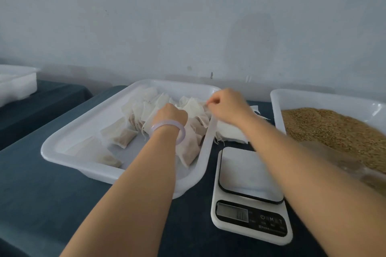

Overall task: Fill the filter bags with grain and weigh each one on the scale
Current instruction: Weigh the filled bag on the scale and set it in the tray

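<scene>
well, blue cloth (41,204) under scale (240,173), grey wall (188,16)

soft, flat, dimmish light with faint shadows, blur smearing the grain (334,131) right of the right hand (227,106), table (41,194) edges bowing left of the left hand (171,113).

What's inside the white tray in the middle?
The tray holds a pile of thin white bags, some showing brown grain inside. The right hand pinches one bag's edge. The left hand covers part of the pile, so what lies under it is hidden.
</scene>
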A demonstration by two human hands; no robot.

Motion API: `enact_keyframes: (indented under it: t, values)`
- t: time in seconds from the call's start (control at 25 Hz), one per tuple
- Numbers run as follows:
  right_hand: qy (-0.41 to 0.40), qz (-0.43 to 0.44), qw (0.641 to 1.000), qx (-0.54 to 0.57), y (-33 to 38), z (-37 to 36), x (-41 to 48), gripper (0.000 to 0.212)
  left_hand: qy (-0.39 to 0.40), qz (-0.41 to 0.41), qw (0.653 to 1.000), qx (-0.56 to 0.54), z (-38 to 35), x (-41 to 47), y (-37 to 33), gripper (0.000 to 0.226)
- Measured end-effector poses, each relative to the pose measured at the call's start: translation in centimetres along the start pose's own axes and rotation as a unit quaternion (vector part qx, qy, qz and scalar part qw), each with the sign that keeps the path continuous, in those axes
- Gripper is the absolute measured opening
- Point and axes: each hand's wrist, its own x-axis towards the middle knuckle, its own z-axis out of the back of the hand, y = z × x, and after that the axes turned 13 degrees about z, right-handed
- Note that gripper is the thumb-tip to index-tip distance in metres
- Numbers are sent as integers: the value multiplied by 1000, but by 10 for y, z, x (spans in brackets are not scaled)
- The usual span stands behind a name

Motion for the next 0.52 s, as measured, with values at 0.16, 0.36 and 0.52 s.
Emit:
enact_keyframes:
  t: [0.16, 0.36, 0.52]
  values:
    - [206, -62, 965, -152, -46, 27, -3, 32, -64, -153, 982, -91, -4, -12, -19, 14]
    - [373, -31, 890, -260, -60, 8, -19, 33, 121, -403, 907, 13, -30, -55, -36, 15]
    - [352, -59, 913, -199, -60, 3, -13, 18, 171, -395, 894, 122, -43, -56, -41, 15]
